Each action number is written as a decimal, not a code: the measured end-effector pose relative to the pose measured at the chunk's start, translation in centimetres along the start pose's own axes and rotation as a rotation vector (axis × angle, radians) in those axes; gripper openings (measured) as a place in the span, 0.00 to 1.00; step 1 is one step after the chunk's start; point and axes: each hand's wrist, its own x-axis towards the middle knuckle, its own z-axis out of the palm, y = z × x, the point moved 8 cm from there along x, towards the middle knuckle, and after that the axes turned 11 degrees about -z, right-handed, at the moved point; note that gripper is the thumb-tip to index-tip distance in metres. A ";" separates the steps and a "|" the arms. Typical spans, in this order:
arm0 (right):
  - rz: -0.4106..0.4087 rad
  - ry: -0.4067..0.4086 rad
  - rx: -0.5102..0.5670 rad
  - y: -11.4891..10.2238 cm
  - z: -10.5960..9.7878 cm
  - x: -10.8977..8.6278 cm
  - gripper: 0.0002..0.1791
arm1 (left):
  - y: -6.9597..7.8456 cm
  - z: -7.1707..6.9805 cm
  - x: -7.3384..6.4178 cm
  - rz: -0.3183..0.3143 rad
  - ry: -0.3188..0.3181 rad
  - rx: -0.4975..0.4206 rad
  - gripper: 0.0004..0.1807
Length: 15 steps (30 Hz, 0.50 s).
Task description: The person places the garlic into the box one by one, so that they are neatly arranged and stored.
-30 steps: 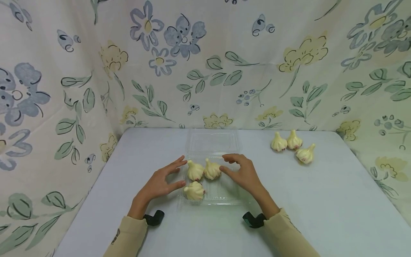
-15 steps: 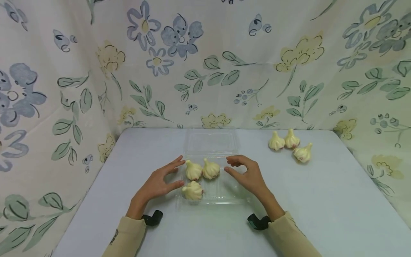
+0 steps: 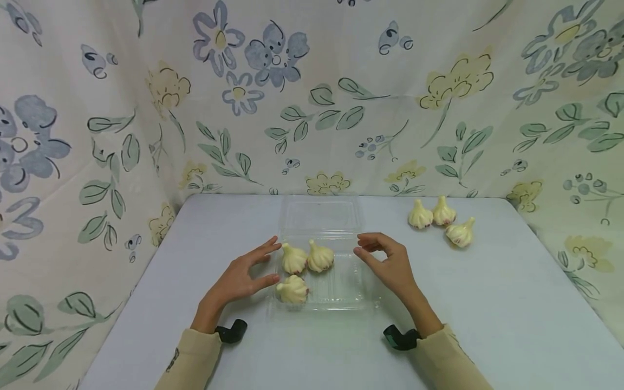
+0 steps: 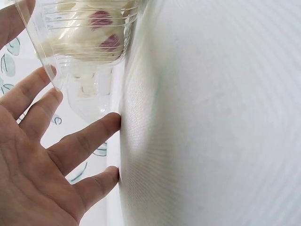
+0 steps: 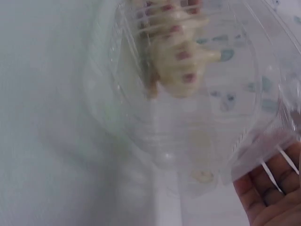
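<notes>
An open clear plastic clamshell container [image 3: 341, 284] lies on the table, its lid [image 3: 320, 215] folded back behind it. Inside, toward the left, are three garlic bulbs [image 3: 320, 257], two at the back and one in front. My left hand [image 3: 242, 277] is at the container's left rim with fingers spread. In the left wrist view, two fingertips [image 4: 55, 95] touch the clear rim, while two lower ones reach the table. My right hand [image 3: 390, 265] is above the container's right edge, fingers bent loosely, holding nothing. In the right wrist view, the right hand [image 5: 277, 197] shows partly behind clear plastic.
Three more garlic bulbs [image 3: 441, 211] sit together at the back right of the white table [image 3: 487, 303]. A floral curtain [image 3: 322, 108] hangs behind the table and along its sides. Black wrist cameras [image 3: 231, 331] stick out inward from both sleeves.
My right hand has moved right, from beside the back right bulb in the container to the container's right edge. The left hand keeps its place at the left rim; the bulbs are unmoved.
</notes>
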 end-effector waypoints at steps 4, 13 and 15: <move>0.035 0.025 -0.019 0.5 -0.8 -0.2 0.15 | -0.1 0.0 0.0 -0.004 0.000 -0.002 0.39; 0.135 0.053 -0.100 0.4 -2.9 -0.6 0.15 | 0.1 0.1 -0.1 0.002 0.004 0.003 0.39; 0.145 0.067 -0.115 1.9 -3.4 -1.0 0.16 | 0.1 0.1 -0.1 0.003 0.004 0.001 0.39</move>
